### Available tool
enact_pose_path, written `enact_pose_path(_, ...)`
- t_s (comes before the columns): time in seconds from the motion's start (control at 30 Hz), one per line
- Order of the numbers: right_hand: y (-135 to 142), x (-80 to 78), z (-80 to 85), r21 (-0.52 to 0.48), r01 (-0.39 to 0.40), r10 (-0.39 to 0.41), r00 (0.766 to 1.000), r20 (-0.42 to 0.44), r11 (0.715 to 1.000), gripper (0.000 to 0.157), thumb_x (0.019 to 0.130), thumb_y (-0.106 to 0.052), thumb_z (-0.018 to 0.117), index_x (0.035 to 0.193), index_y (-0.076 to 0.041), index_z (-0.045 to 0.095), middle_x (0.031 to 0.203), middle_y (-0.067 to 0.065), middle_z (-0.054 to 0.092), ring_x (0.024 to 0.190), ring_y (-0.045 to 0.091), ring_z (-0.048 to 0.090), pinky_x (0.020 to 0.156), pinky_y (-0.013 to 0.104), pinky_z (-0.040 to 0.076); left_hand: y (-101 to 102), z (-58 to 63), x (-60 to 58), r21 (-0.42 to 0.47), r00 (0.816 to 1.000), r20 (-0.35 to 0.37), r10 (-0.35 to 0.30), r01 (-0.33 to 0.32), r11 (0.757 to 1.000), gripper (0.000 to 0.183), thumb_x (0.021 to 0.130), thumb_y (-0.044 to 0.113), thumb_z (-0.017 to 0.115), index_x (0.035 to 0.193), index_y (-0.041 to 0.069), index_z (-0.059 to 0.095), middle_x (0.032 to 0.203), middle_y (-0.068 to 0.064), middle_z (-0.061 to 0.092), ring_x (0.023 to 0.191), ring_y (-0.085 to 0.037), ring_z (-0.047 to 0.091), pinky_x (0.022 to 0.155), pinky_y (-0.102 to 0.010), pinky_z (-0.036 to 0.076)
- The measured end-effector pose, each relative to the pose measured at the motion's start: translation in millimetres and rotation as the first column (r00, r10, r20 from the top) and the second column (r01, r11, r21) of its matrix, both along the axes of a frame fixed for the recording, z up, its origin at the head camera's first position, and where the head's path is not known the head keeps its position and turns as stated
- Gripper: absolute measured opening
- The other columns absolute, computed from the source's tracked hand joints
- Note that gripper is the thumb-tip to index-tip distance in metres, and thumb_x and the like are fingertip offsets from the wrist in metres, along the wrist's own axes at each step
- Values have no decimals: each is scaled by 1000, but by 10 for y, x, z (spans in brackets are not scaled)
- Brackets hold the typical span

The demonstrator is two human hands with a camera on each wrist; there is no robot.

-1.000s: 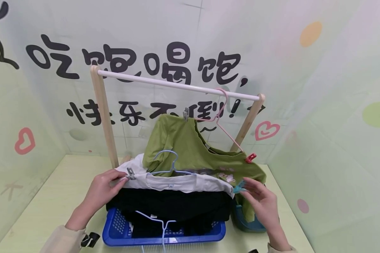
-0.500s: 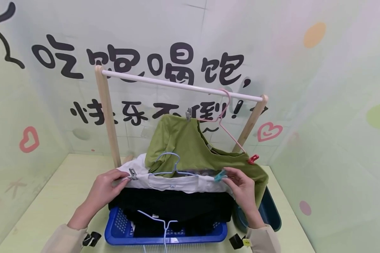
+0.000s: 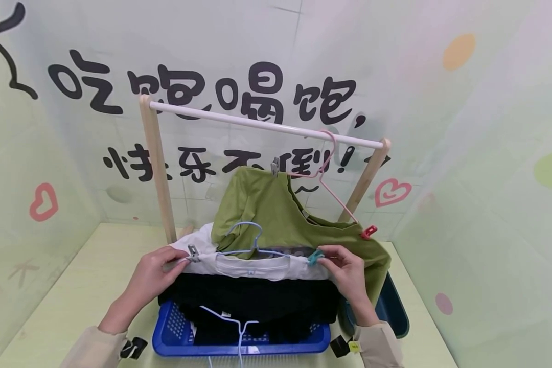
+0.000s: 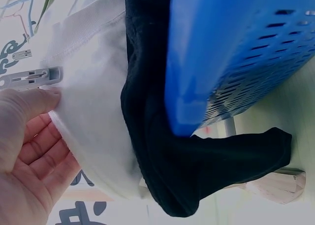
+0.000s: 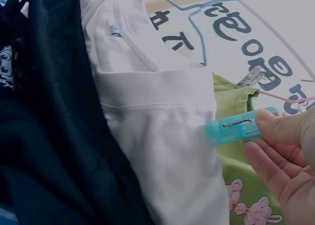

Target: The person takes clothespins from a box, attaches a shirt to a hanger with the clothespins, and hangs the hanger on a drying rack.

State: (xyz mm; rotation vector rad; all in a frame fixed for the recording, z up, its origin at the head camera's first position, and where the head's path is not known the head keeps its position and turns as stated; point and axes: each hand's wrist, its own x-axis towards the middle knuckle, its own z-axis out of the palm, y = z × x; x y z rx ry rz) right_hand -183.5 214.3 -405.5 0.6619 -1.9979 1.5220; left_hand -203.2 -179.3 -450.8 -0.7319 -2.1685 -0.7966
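A white shirt (image 3: 253, 267) with a blue hanger (image 3: 256, 240) in its neck lies over black clothes (image 3: 253, 296). My left hand (image 3: 154, 270) pinches the shirt's left shoulder between thumb and fingers, just below a grey clothespin (image 4: 37, 78) clipped there. My right hand (image 3: 349, 271) pinches the ends of a teal clothespin (image 5: 238, 126) at the shirt's right shoulder. In the right wrist view its tip meets the white cloth's edge; whether it bites the cloth I cannot tell.
Behind, a green shirt (image 3: 267, 209) hangs crookedly from a pink hanger (image 3: 331, 189) on a rack's white bar (image 3: 239, 120), with a red clothespin (image 3: 369, 232) on it. A blue basket (image 3: 239, 350) sits in front, a dark teal bin (image 3: 395, 306) at the right.
My right hand has moved left with the teal clothespin, from the shirt's outer sleeve edge to its shoulder near the hanger's end. My left hand keeps its hold.
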Motion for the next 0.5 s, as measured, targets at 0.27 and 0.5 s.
enact_pose_path(0.27, -57, 63, 70, 71, 14, -15, 1000, 22, 997, 20, 69, 23, 67, 86, 15, 64, 83, 29, 64, 73, 16, 66, 65, 18, 53, 9, -9, 1, 7, 1000, -5, -9, 9, 1000, 25, 57, -9, 79, 76, 3, 68, 73, -1, 65, 64, -14, 61, 59, -19, 47)
enact_pose_path(0.5, 67, -25, -126, 186, -14, -2, 996, 88, 982, 32, 73, 17, 68, 104, 10, 63, 95, 23, 65, 82, 26, 65, 70, 25, 54, 8, -12, 5, 5, 1000, -2, -10, 10, 1000, 26, 56, -9, 79, 76, 3, 68, 73, -1, 65, 63, -13, 61, 58, -19, 48)
